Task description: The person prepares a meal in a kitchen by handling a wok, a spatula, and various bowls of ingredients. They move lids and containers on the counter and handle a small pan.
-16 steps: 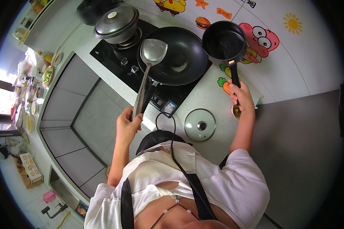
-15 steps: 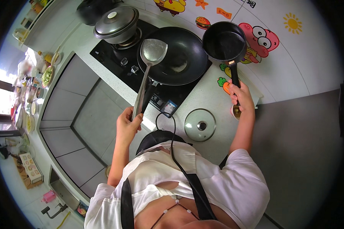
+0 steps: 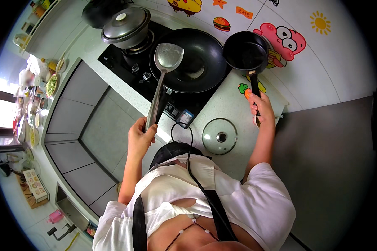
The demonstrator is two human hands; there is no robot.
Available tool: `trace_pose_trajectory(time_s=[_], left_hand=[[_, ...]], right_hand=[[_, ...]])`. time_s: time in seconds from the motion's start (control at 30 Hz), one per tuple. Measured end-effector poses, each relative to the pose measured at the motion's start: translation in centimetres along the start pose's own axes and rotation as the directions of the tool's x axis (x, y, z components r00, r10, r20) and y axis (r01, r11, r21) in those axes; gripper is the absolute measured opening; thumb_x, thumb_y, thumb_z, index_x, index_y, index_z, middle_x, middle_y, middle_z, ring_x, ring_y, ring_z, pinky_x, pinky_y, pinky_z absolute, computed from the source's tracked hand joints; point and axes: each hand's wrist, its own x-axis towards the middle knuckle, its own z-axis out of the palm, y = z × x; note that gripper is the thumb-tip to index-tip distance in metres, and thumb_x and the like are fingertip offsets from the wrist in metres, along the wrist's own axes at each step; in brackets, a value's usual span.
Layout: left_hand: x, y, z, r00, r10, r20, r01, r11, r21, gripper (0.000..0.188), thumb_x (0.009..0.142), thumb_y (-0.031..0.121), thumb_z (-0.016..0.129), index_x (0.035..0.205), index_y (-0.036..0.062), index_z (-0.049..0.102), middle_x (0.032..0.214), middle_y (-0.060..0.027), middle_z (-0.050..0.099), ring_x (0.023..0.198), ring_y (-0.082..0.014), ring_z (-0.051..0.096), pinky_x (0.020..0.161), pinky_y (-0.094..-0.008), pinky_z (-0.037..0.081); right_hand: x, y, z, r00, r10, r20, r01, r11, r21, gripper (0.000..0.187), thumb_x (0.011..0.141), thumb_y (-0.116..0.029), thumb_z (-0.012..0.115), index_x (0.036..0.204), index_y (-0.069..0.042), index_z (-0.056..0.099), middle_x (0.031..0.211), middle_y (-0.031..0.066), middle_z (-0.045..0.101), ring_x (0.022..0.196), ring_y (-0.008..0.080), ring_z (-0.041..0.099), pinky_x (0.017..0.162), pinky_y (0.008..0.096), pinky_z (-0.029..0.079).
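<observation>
My left hand [image 3: 139,136] grips the long handle of a metal spatula [image 3: 167,56], whose blade hovers over the left rim of a large black wok [image 3: 194,58] on the stove. My right hand [image 3: 262,109] holds the black handle of a small black saucepan [image 3: 245,52], lifted beside the wok's right rim over the white counter [image 3: 230,104]. The saucepan looks dark inside; its contents cannot be made out.
A grey lidded pot [image 3: 125,26] sits on the back burner of the black stove [image 3: 121,58]. A glass lid [image 3: 219,136] lies on the counter near my body. Cartoon stickers cover the wall behind. Dishes of food crowd a counter at far left [image 3: 50,83].
The saucepan has shifted slightly down and closer to the wok's rim along with my right hand. The spatula and left hand have hardly moved.
</observation>
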Motion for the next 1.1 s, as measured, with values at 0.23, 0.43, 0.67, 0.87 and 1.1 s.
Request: trace_pose_trajectory(time_s=[0.23, 0.43, 0.67, 0.87, 1.1], left_hand=[[0.0, 0.0, 0.3, 1.000, 0.005, 0.017, -0.005, 1.000, -0.001, 0.019, 0.074, 0.013, 0.057, 0.087, -0.0001, 0.054, 0.061, -0.0011, 0.052, 0.042, -0.0066, 0.044, 0.037, -0.0201, 0.030], [0.2, 0.4, 0.7, 0.998, -0.014, 0.064, 0.017, 0.998, -0.055, 0.019, 0.074, 0.012, 0.057, 0.087, -0.0008, 0.054, 0.061, -0.0020, 0.052, 0.041, -0.0072, 0.044, 0.036, -0.0204, 0.029], [0.6, 0.4, 1.4, 0.993, -0.020, 0.114, 0.030, 0.996, -0.086, 0.016, 0.074, 0.010, 0.055, 0.084, -0.0016, 0.053, 0.061, -0.0028, 0.052, 0.039, -0.0074, 0.044, 0.035, -0.0199, 0.029], [0.5, 0.6, 2.1, 0.990, -0.022, 0.138, 0.030, 0.998, -0.058, 0.016, 0.075, 0.013, 0.056, 0.084, -0.0010, 0.053, 0.061, -0.0027, 0.052, 0.039, -0.0076, 0.044, 0.035, -0.0201, 0.028], [0.6, 1.0, 3.5, 0.992, -0.019, 0.123, 0.025, 0.998, -0.050, 0.016, 0.076, 0.013, 0.055, 0.084, -0.0002, 0.053, 0.062, -0.0027, 0.051, 0.039, -0.0072, 0.042, 0.035, -0.0201, 0.027]], right_hand=[[0.9, 3.0, -1.6, 0.999, 0.032, 0.009, -0.033, 0.987, 0.159, 0.016, 0.081, -0.014, 0.053, 0.094, -0.007, 0.045, 0.058, -0.0040, 0.037, 0.042, 0.0029, 0.031, 0.035, 0.0177, 0.024], [0.8, 7.5, -3.4, 0.997, 0.076, 0.029, -0.081, 0.881, 0.467, 0.022, 0.080, -0.016, 0.058, 0.097, -0.008, 0.045, 0.060, -0.0044, 0.038, 0.043, 0.0026, 0.031, 0.036, 0.0168, 0.024], [0.8, 11.0, -4.5, 0.998, 0.059, -0.016, -0.039, 0.819, 0.573, 0.021, 0.081, -0.015, 0.057, 0.098, -0.008, 0.047, 0.060, -0.0041, 0.040, 0.043, 0.0026, 0.032, 0.036, 0.0169, 0.025], [1.7, 13.0, -5.5, 0.996, 0.063, -0.057, -0.009, 0.747, 0.665, 0.016, 0.081, -0.014, 0.057, 0.094, -0.011, 0.049, 0.061, -0.0046, 0.040, 0.043, 0.0027, 0.032, 0.036, 0.0172, 0.025], [2.5, 14.1, -5.6, 0.995, 0.035, -0.092, 0.040, 0.707, 0.706, 0.015, 0.080, -0.012, 0.057, 0.093, -0.011, 0.049, 0.061, -0.0048, 0.039, 0.044, 0.0029, 0.033, 0.036, 0.0178, 0.025]])
